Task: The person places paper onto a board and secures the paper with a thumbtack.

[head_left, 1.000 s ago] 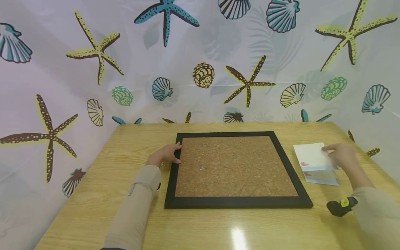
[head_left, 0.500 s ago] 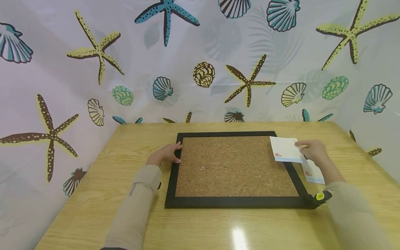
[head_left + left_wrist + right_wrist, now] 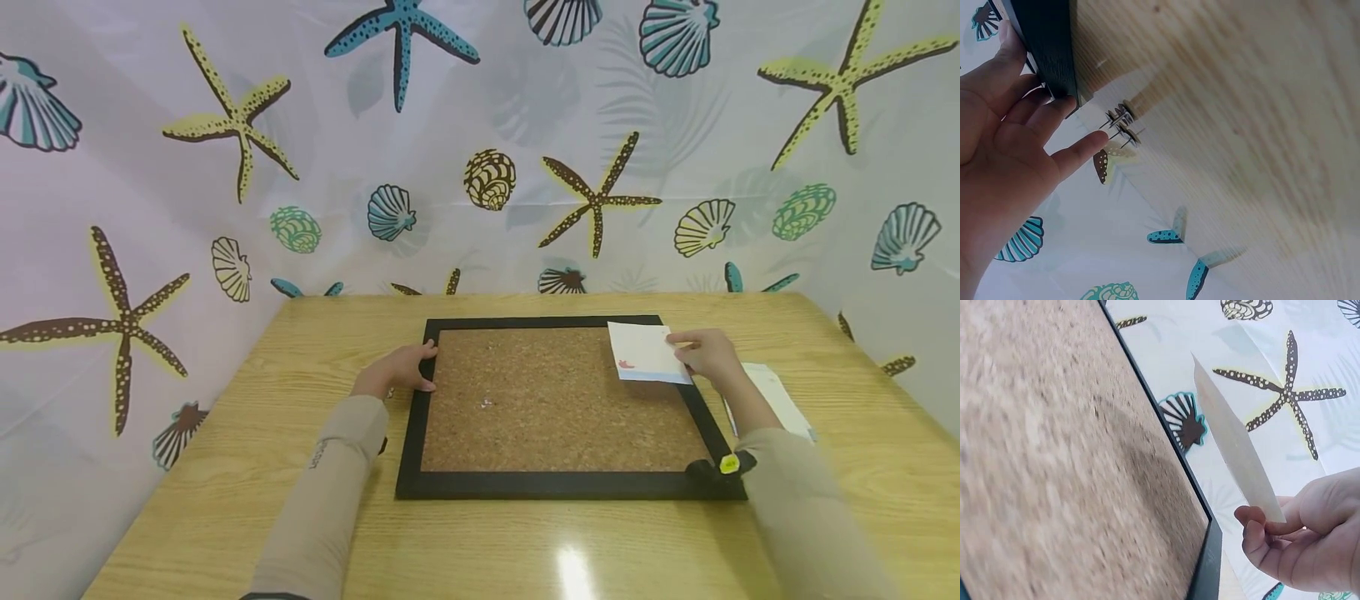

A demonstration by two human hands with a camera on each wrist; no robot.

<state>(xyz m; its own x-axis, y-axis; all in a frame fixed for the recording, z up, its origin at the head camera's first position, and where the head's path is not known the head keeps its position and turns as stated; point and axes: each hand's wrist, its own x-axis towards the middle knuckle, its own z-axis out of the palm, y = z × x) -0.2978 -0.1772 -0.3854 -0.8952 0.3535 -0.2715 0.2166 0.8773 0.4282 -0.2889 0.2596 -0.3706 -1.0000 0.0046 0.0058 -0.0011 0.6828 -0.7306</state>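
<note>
A cork board (image 3: 555, 417) with a black frame lies flat on the wooden table. My left hand (image 3: 399, 368) grips the frame's left side, thumb and fingers at its edge. In the left wrist view, several thumbtacks (image 3: 1121, 114) lie on the table by its little finger. My right hand (image 3: 707, 354) pinches a white note card (image 3: 637, 350) by its right edge, over the board's upper right part. The card has a pink picture and a blue strip along its bottom. In the right wrist view, the card (image 3: 1235, 447) stands above the cork, its shadow on the surface.
More white cards (image 3: 780, 400) lie right of the board, partly hidden by my right forearm. A small shiny thing (image 3: 486, 403) sits on the cork toward the left. Behind the table (image 3: 480, 542) hangs a cloth (image 3: 442, 150) printed with starfish and shells.
My right hand has carried the note card leftward from beside the other cards to over the board's upper right part. My left hand has stayed on the frame.
</note>
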